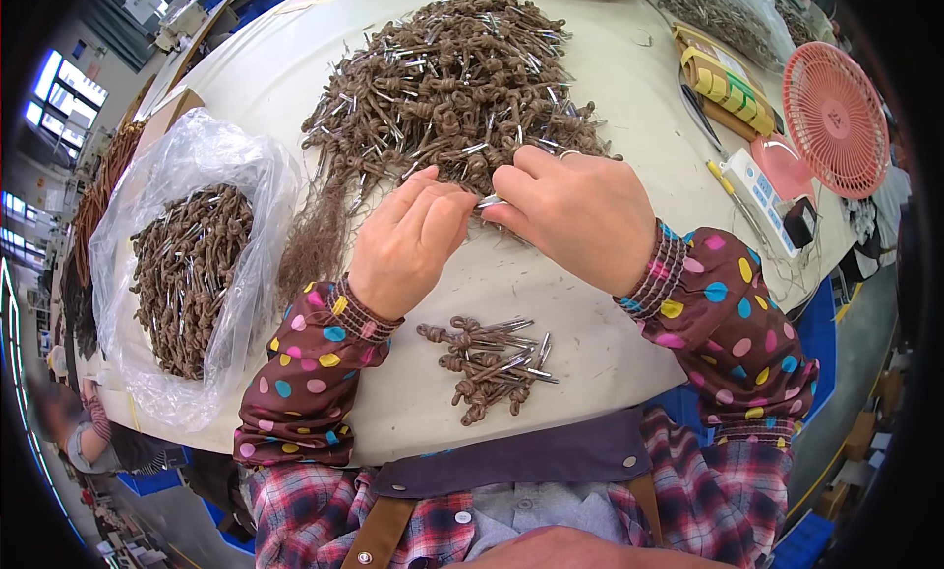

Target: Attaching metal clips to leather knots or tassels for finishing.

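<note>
- Head view, centre: the right hand (582, 210) pinches a silver metal tip (488, 202) between thumb and forefinger, just in front of the big pile of knotted cords (442, 87).
- The left hand (408, 242) comes in close beside it, fingers curled and bunched together; how much of the piece it grips is hidden, so that one cannot be told.
- Any cord attached to that tip is tucked out of sight behind the fingers.
- Handling, judging by the look: very light, the brown cord soft and pliable, the tip hard, smooth and probably a little slippery; little here seems fragile. The tip looks a neat place for a fingertip pinch, the knot a grippier one.
- Nearer the body, a small heap of knotted cords (492, 367) lies on the pale, smooth table (615, 348), slim straight tips poking out beside lumpy, ropy knots.
- Over on the left, a crinkled clear plastic bag (123, 235) spreads around more of the same, all matte brown and bright metal.
- Between bag and pile, a wispy, frizzy tangle of brown fibres (313, 244)!
</note>
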{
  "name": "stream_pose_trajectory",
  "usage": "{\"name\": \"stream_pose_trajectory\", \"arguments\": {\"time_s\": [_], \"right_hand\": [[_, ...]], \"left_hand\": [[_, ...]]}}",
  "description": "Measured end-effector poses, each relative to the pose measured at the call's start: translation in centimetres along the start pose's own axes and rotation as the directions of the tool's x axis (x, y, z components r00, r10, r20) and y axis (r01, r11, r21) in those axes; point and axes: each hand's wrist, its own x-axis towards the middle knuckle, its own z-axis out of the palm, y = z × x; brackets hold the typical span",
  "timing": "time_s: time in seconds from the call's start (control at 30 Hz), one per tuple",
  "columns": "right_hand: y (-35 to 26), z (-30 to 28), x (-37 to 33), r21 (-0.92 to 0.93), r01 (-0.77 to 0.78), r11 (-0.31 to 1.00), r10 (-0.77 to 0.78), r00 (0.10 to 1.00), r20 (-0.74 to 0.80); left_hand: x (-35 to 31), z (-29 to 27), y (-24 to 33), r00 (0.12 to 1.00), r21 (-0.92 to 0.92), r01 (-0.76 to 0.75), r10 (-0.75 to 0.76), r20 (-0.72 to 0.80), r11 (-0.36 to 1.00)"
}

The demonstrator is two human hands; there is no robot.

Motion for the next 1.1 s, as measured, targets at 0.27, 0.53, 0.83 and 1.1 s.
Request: {"name": "stream_pose_trajectory", "arguments": {"time_s": [0.27,0.53,0.83,1.1], "right_hand": [[-0.2,-0.2,0.7,-0.039,0.047,0.998,-0.044,0.996,0.077],[1.4,3.3,-2.4,0.704,-0.382,0.598,0.390,0.907,0.162],[2.0,2.4,-2.7,0.681,-0.549,0.485,0.464,0.821,0.333],[2.9,3.2,-3.5,0.803,-0.536,0.261,0.316,0.833,0.454]], "left_hand": [[-0.1,0.2,0.3,1.000,0.001,-0.009,0.009,-0.021,1.000],[0.3,0.1,-0.1,0.936,-0.123,0.316,-0.331,-0.120,0.941],[1.6,-1.1,0.8,0.947,-0.089,0.311,-0.301,0.109,0.946],[1.0,-0.5,1.9,0.977,0.017,0.080,-0.081,0.199,0.997]]}}
